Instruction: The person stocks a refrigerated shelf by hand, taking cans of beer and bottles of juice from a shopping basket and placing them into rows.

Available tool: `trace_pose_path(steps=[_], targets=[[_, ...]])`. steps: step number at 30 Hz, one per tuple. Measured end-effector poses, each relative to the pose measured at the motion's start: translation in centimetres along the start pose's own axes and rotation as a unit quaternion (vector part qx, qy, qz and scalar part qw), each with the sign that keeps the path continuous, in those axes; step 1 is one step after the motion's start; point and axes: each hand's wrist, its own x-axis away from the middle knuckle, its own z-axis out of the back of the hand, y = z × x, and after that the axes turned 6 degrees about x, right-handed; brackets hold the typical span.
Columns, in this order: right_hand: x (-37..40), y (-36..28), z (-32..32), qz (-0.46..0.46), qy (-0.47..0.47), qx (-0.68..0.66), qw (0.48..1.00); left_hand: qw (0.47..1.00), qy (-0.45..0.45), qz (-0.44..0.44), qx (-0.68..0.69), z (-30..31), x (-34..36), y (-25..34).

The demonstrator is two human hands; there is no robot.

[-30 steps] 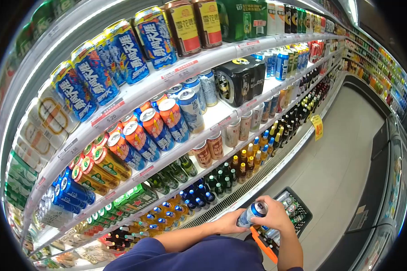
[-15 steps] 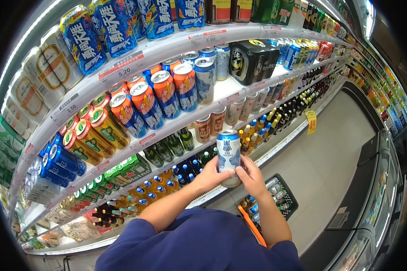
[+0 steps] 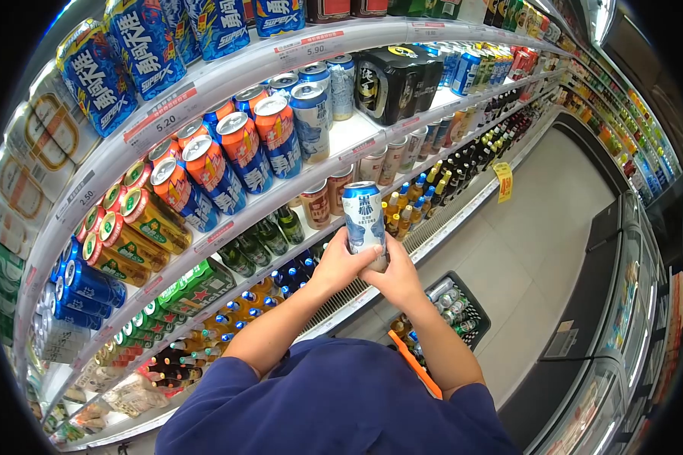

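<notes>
A white and blue drink can [image 3: 363, 216] stands upright between my two hands, in front of the shelves. My left hand [image 3: 339, 262] wraps its left side, thumb across the front. From the right and below, my right hand [image 3: 394, 273] closes on the can's lower part, its thumb meeting the left one. The far sides of the fingers are hidden behind the can. On the middle shelf, a similar white and blue can [image 3: 310, 125] stands beside orange and blue cans [image 3: 277, 136].
Price-tagged shelves [image 3: 357, 148] of cans and bottles curve along the left. A dark basket [image 3: 470, 303] holding cans, with an orange handle [image 3: 415, 364], stands on the floor [image 3: 542, 189] to my right. Freezer cases [image 3: 584, 402] line the right side. A black multipack [image 3: 397, 83] sits on the middle shelf.
Both hands and the can have moved slightly up and left in view. The can's printed front has turned more toward me. The whole scene has shifted a little left with the camera.
</notes>
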Motion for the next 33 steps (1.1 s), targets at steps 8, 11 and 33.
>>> trace_pose_path(steps=[8,11,33], targets=[[-7.9,-1.3,1.5,0.044,0.044,-0.025,0.998,0.983,0.073,-0.085,-0.143,0.0,-4.4,5.3],[-12.5,-2.5,2.6,0.073,0.059,-0.055,0.994,0.979,0.065,-0.149,-0.122,0.9,-7.5,5.1],[-28.4,-2.8,2.2,0.148,0.096,0.083,0.981,0.944,0.183,-0.147,-0.233,-0.4,-15.6,7.2]])
